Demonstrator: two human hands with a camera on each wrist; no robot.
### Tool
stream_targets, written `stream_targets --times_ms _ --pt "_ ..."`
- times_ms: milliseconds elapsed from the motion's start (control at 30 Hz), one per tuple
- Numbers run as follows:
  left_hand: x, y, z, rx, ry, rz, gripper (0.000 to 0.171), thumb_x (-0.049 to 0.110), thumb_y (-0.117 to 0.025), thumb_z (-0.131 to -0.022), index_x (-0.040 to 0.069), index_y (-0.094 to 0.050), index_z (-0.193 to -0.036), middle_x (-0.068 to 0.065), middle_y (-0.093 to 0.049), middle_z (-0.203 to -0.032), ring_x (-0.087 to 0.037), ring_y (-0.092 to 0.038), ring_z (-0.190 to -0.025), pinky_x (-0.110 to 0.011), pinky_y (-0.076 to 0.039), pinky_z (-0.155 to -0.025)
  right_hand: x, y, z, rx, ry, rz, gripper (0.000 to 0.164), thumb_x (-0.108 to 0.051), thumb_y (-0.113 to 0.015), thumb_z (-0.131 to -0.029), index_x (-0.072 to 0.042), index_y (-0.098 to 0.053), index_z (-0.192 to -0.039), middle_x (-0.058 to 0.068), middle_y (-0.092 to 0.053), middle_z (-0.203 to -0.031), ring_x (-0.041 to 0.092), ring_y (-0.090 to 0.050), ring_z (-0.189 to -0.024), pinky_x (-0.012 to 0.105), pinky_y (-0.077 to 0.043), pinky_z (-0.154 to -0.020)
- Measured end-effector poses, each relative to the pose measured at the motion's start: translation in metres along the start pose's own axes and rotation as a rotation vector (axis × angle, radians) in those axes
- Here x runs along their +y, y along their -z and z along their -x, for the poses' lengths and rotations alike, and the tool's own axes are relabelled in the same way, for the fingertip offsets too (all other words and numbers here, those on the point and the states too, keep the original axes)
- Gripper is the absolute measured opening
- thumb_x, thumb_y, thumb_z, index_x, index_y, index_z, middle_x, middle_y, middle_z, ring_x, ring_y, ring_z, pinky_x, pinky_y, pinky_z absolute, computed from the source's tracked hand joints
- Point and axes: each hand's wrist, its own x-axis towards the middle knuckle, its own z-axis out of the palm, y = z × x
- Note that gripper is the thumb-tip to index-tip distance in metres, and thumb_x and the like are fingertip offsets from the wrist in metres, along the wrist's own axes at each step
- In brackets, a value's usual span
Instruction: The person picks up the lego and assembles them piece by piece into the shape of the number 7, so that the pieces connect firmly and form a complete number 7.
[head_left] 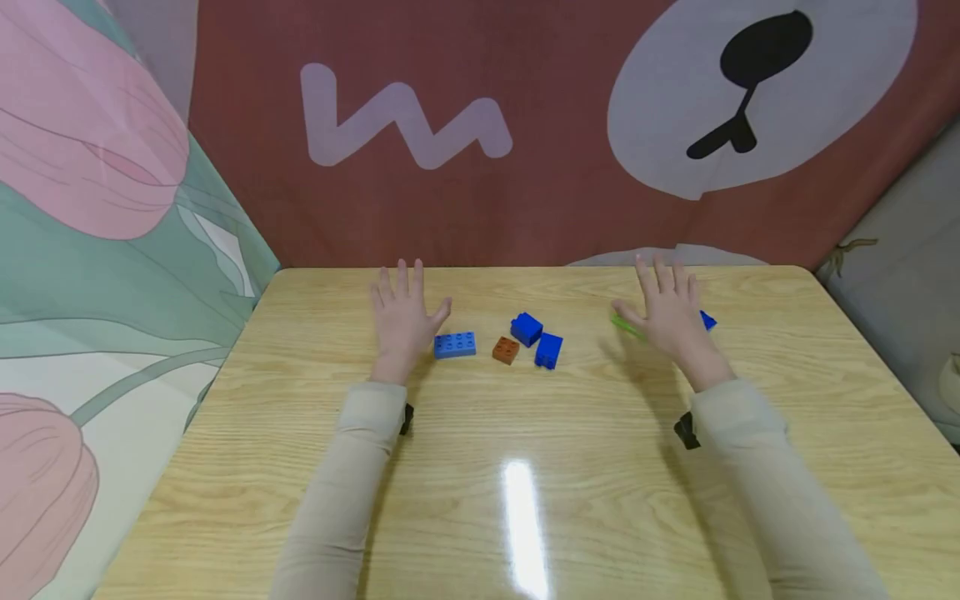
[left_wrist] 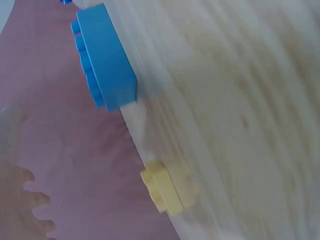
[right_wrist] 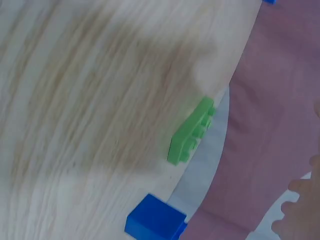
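Note:
Fingers spread, my left hand is held above the table, just left of a light blue eight-stud toy brick. The left wrist view shows a small yellow brick beyond the light blue one; in the head view the hand hides it. My right hand, also spread and holding nothing, hovers over a light green brick and a blue brick, covering part of both. Their full shapes appear in the right wrist view, the green brick showing its studs sideways.
Between the hands lie an orange-brown brick and two dark blue bricks, one farther back and one nearer. The wooden table ends at a printed reddish cloth behind. Glare streaks the front.

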Motion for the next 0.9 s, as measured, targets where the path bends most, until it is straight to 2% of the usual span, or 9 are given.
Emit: stream_targets --times_ms 167,333,500,700,900 --pt "0.012 -0.001 0.001 0.018 -0.035 0.036 0.078 0.055 -0.044 -0.096 0.015 -0.012 -0.155 -0.013 -0.015 -0.161 -0.04 -0.009 -0.148 -0.055 -0.01 -0.121 -0.011 -0.008 -0.003 -0.008 0.086 -0.008 0.079 -0.046 -0.046 -0.098 -0.011 -0.004 -0.155 0.027 -0.01 -0.157 0.048 -0.003 -0.145 0.066 -0.005 -0.116" --pt "0.022 -0.003 0.003 0.043 -0.089 0.056 0.074 0.05 -0.047 -0.096 0.013 -0.019 -0.154 -0.014 -0.023 -0.159 -0.039 -0.016 -0.147 -0.053 -0.015 -0.121 -0.022 -0.017 -0.004 0.006 0.223 -0.042 0.073 -0.026 -0.058 -0.095 -0.001 -0.019 -0.152 0.027 -0.023 -0.154 0.046 -0.019 -0.143 0.061 -0.021 -0.116" --pt "0.031 -0.009 0.004 0.092 -0.161 0.061 0.068 0.045 -0.051 -0.096 0.011 -0.028 -0.151 -0.014 -0.032 -0.155 -0.038 -0.024 -0.144 -0.052 -0.022 -0.119 -0.037 -0.025 -0.003 -0.055 0.316 -0.089 0.065 -0.009 -0.063 -0.091 0.003 -0.032 -0.146 0.026 -0.032 -0.15 0.045 -0.029 -0.139 0.058 -0.031 -0.112" --pt "0.042 -0.015 0.006 0.098 -0.222 0.049 0.064 0.042 -0.053 -0.096 0.01 -0.033 -0.148 -0.015 -0.038 -0.151 -0.038 -0.031 -0.141 -0.051 -0.026 -0.118 -0.049 -0.036 0.001 -0.138 0.401 -0.084 0.059 -0.004 -0.065 -0.089 0.001 -0.041 -0.142 0.023 -0.04 -0.146 0.043 -0.035 -0.137 0.055 -0.034 -0.111" --pt "0.055 -0.018 0.008 0.074 -0.282 0.08 0.058 0.036 -0.055 -0.096 0.008 -0.039 -0.145 -0.015 -0.041 -0.149 -0.038 -0.034 -0.139 -0.05 -0.029 -0.117 -0.054 -0.045 0.003 -0.116 0.559 -0.024 0.051 -0.002 -0.066 -0.087 0.003 -0.05 -0.136 0.021 -0.05 -0.14 0.04 -0.044 -0.132 0.053 -0.038 -0.11"
